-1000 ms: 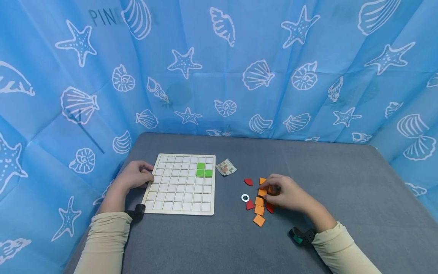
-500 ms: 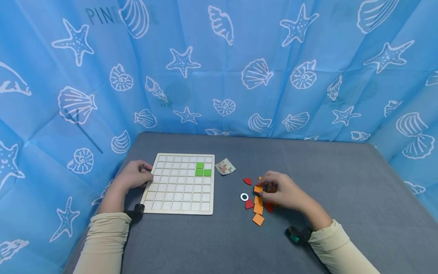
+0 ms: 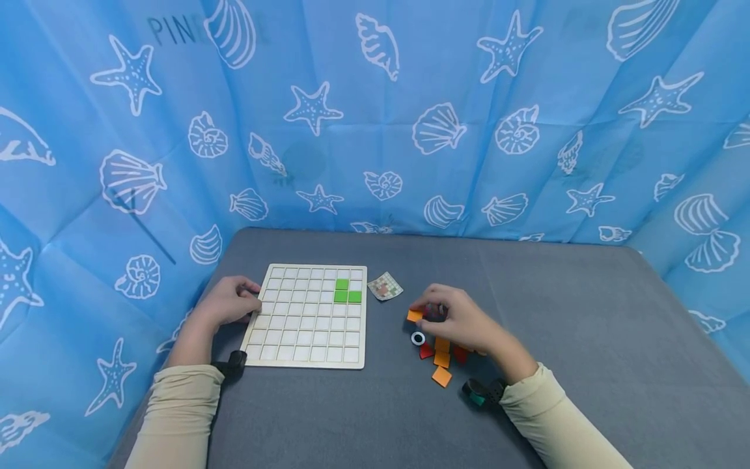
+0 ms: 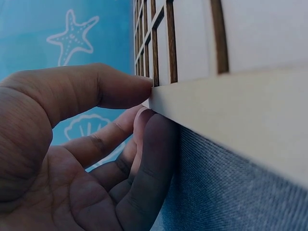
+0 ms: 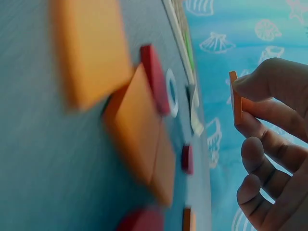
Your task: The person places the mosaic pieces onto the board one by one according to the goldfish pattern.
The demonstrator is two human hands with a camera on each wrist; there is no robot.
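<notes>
An orange square tile [image 3: 415,316] is pinched between the thumb and fingers of the right hand [image 3: 461,319], raised off the desk [image 3: 556,286]. Square, it shows no long axis. The grid board [image 3: 361,339] lies to its left, well apart, with a patterned card [image 3: 385,286] between. The right hand is nearer the board's right side, where three green tiles [image 3: 341,296] sit; the left hand [image 3: 231,301] grips the left edge.

the left forearm [image 3: 198,342] and right forearm [image 3: 517,355] slant inward; the left hand [image 3: 230,300] pinches, thumb on top, fingers below; the right hand [image 3: 459,316] pinches between thumb and fingertips, the others curled.
</notes>
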